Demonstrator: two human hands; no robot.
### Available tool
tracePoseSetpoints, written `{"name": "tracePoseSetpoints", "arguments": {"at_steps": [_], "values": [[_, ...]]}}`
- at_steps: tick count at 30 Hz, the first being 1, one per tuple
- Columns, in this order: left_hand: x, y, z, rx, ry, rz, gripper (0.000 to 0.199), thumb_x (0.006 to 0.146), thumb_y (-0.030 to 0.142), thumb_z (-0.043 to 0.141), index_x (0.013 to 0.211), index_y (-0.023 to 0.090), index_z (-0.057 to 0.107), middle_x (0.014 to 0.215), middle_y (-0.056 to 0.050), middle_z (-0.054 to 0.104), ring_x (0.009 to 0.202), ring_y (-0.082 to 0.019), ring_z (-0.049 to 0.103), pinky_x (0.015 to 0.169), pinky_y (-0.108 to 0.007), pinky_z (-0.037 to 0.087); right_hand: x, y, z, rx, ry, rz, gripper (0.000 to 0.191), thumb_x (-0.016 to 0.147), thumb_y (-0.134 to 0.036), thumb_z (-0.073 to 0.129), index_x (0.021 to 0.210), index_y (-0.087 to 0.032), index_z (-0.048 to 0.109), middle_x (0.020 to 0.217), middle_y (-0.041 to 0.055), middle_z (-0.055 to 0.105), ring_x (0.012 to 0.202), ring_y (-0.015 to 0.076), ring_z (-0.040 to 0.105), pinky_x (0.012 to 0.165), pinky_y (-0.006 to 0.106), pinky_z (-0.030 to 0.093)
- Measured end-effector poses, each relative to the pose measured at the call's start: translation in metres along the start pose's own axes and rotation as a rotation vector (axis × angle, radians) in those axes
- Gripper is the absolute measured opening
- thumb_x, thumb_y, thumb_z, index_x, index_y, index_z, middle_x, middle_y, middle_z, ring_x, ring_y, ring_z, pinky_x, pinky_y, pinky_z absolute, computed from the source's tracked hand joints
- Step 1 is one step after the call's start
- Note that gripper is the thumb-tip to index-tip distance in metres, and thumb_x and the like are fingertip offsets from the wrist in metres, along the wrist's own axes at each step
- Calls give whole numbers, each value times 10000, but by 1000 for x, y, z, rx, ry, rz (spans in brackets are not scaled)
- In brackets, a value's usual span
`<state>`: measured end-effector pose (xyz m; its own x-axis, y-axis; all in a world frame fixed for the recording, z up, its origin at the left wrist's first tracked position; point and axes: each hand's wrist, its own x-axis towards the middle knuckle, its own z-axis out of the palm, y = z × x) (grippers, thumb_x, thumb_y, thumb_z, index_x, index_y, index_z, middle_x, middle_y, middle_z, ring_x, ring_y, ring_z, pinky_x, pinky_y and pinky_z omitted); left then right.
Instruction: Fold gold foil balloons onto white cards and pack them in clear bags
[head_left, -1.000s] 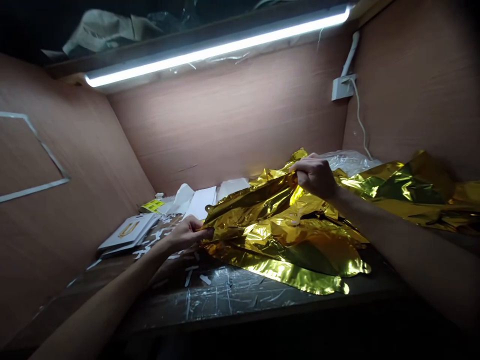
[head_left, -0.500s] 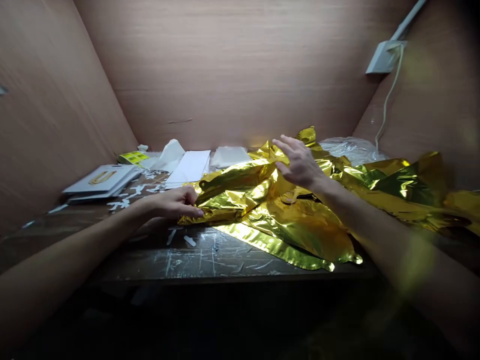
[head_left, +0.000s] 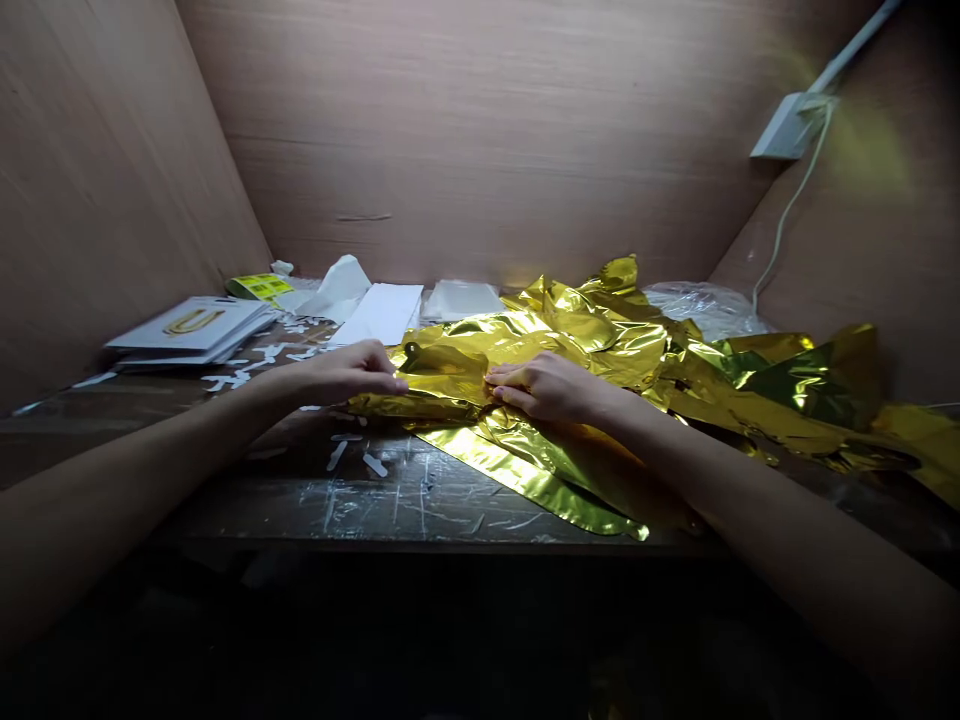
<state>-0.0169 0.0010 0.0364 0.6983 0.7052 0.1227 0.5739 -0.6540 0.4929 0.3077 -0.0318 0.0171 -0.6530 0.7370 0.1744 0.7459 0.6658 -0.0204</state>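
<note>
A flat gold foil balloon, creased and shiny, lies across the table between my hands. My left hand grips its left end, the thumb on top and the other fingers curled out of sight. Close to the balloon's middle, my right hand has its fingers bunched together on the foil, gripping it. Below the right forearm, a long gold foil strip with a small tab at its end slants toward the table's front edge. More gold foil balloons are heaped behind and to the right.
White cards printed with a gold U are stacked at the left. Blank white sheets, a yellow label sheet and paper scraps lie about. Clear plastic sits at the back right, under a wall socket box with a cable.
My right hand has come down and left from above the foil, its fingers closing on the balloon's middle. The left hand keeps its grip on the left end. The view has shifted slightly.
</note>
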Motion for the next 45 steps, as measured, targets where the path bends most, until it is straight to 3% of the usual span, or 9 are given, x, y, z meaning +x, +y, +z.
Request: {"name": "tracePoseSetpoints", "arguments": {"at_steps": [4,7,10,13,18,27,33,39,45], "values": [[0,5,-1,316,457,-17,502,894,530,570,535,191,660,449,1,525,439,-128,473,527,-277,375,1,6,5,39,-4,-45,353,1033,-322,487,1306,-305,711,1321,28,709,1112,234,701,984,372,511],[-2,20,8,395,719,149,313,907,429,627,822,171,784,722,-48,754,663,-182,687,722,-317,517,2,6,5,52,-2,-79,377,1046,-319,472,1370,-292,662,1423,21,637,1212,237,664,1060,379,489],[-2,43,23,380,554,474,270,909,338,663,1099,177,769,1134,-95,783,1086,-238,726,1001,-392,538,3,4,5,52,-6,-84,383,1051,-318,473,1393,-288,641,1455,22,607,1256,239,641,1101,382,467],[-1,61,42,466,312,582,414,939,325,635,1323,175,669,1385,-115,667,1328,-274,598,1145,-449,469,3,4,5,37,-34,-75,405,1056,-322,461,1428,-262,611,1481,46,580,1273,257,630,1104,399,464],[1,57,61,526,141,507,413,993,312,544,1356,127,617,1402,-172,641,1281,-296,632,1095,-445,522,4,8,7,49,-58,-79,402,1064,-348,441,1430,-306,602,1496,7,564,1346,242,574,1129,387,437],[-2,50,62,553,37,388,436,1039,323,442,1389,127,614,1411,-162,633,1262,-292,648,1076,-448,537,6,13,8,103,-67,-125,371,1070,-322,437,1383,-290,633,1499,15,564,1419,244,500,1142,420,421],[-6,45,61,520,-85,303,501,1078,354,350,1480,123,540,1555,-133,475,1460,-256,443,1229,-401,358,7,16,11,114,-54,-112,360,1067,-331,436,1345,-265,655,1504,48,564,1404,253,513,1112,419,434],[-34,38,48,523,-242,166,688,1071,465,381,1650,206,115,1695,-67,77,1565,-272,133,1272,-407,228,8,14,11,135,-41,-115,332,1065,-325,433,1241,-267,709,1425,44,640,1359,237,550,1054,370,461],[-50,32,31,454,-239,241,702,1024,398,520,1636,293,193,1680,-66,138,1544,-324,192,1240,-480,286,7,13,12,187,-13,-44,321,1037,-392,486,1227,-308,731,1330,42,703,1216,253,651,1036,377,480]]}}
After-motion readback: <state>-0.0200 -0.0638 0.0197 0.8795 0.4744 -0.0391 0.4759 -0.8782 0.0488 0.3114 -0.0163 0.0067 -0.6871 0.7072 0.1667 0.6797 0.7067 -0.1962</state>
